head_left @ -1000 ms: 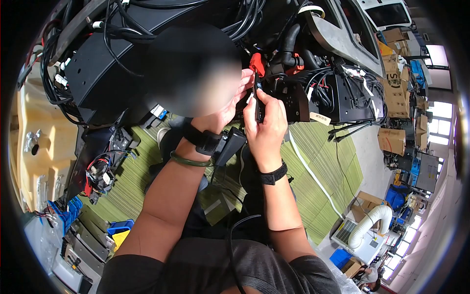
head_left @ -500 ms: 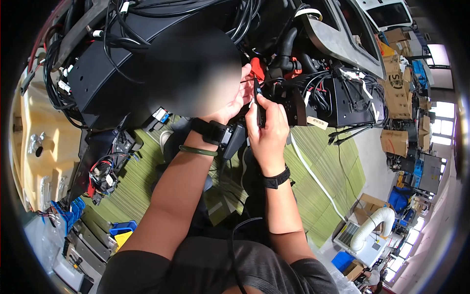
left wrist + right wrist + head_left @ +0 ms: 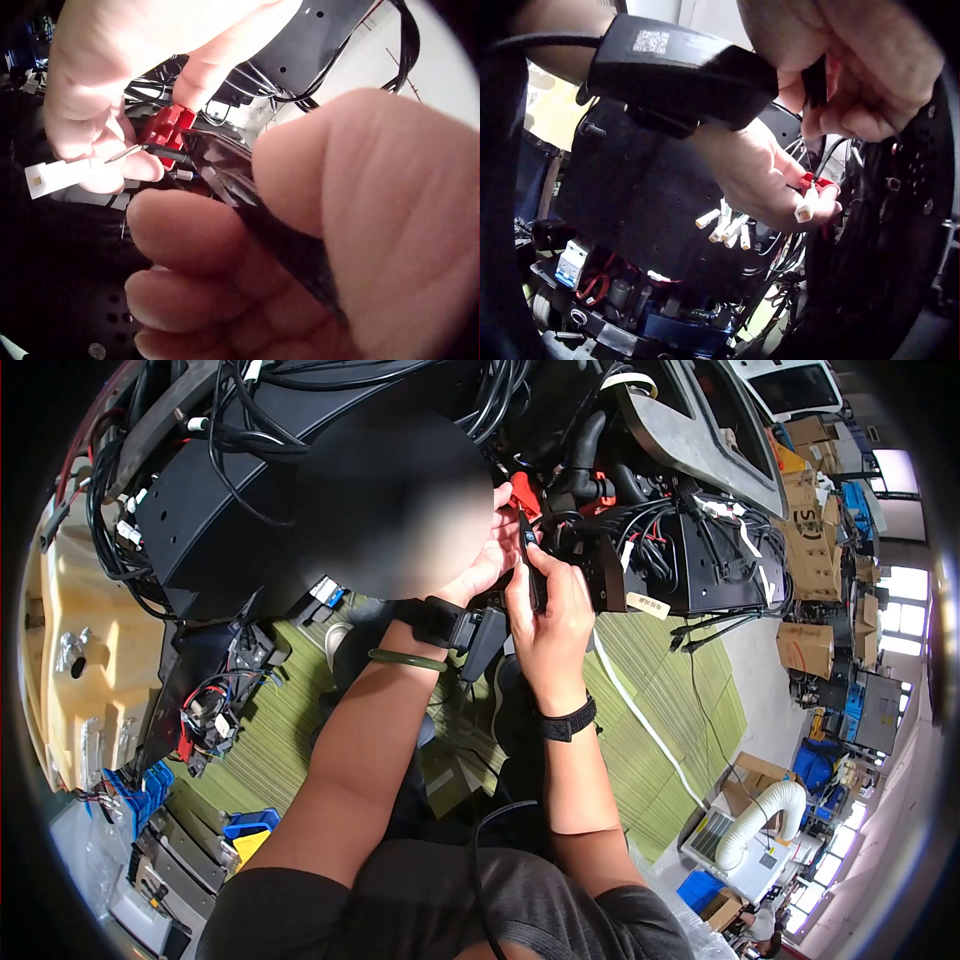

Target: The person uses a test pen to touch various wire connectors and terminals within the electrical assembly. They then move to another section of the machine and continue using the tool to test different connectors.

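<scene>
My left hand (image 3: pixel 480 565) is up among the machine's parts, fingers curled. In the left wrist view its fingers (image 3: pixel 90 82) hold a white plug connector (image 3: pixel 60 178), with thin wire running from it toward the right hand. A red plastic part (image 3: pixel 171 131) sits right at these fingertips. My right hand (image 3: pixel 552 615) grips a slim black pointed tool (image 3: pixel 225 176) between thumb and fingers. The tool's tip reaches the wire beside the red part. From the right wrist view, the right hand (image 3: pixel 862 67) is above the left hand (image 3: pixel 754 176), and the white connector hangs under the left fingers.
Several loose white connectors (image 3: pixel 724 229) dangle by the left hand. Black cable bundles (image 3: pixel 640 525) and a black hose (image 3: pixel 590 445) lie close to the right. A large black panel (image 3: pixel 215 525) stands at left. Green carpet (image 3: pixel 660 690) covers the floor below.
Both hands have shifted slightly right and downward in the head view, which has moved a little too. The right hand keeps its grip on the black tool.
</scene>
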{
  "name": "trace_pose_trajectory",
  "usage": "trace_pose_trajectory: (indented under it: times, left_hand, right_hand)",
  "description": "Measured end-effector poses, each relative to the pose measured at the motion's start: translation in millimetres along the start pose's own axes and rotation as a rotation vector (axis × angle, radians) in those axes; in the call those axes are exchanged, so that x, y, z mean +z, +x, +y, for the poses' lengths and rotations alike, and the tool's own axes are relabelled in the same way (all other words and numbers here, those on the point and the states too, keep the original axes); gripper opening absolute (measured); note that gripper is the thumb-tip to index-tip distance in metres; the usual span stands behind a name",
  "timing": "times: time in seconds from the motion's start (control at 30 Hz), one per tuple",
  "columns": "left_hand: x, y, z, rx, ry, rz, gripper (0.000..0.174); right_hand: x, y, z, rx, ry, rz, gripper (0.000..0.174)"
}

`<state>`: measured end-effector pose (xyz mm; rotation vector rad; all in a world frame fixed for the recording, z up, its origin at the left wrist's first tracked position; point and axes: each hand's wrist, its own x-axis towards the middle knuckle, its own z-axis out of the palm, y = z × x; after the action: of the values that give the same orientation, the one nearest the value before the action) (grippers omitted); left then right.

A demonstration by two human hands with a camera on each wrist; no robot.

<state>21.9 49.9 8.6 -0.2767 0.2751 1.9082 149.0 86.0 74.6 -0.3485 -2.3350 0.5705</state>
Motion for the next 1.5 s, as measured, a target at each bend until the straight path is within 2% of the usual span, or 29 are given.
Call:
trace_pose_trajectory:
  times: [0.27,0.43,0.63,1.03,1.1,1.4,1.5]
  left_hand:
    - [12,-6,-4,0.052,0.013,-0.004,0.022]
    - [11,-4,-5,0.056,0.039,0.027,0.022]
    - [4,-1,-3,0.070,0.019,-0.024,0.022]
    - [3,-2,-1,-0.013,-0.051,-0.118,0.021]
    - [15,-6,-6,0.068,0.055,0.035,0.022]
    - [9,-4,-1,0.011,0.067,0.022,0.023]
    - [14,-7,-2,0.037,0.079,0.038,0.024]
  right_hand:
    - [-4,4,-9,0.056,-0.054,-0.021,0.018]
    - [-6,7,-11,0.028,-0.064,-0.019,0.017]
    - [-7,6,-13,0.010,-0.095,-0.008,0.017]
    - [-5,9,-11,0.000,-0.107,-0.006,0.017]
    - [-5,10,-11,0.001,-0.084,-0.003,0.017]
    - [-5,10,-10,0.014,-0.069,-0.025,0.018]
    - [-3,11,-12,0.071,-0.049,-0.004,0.019]
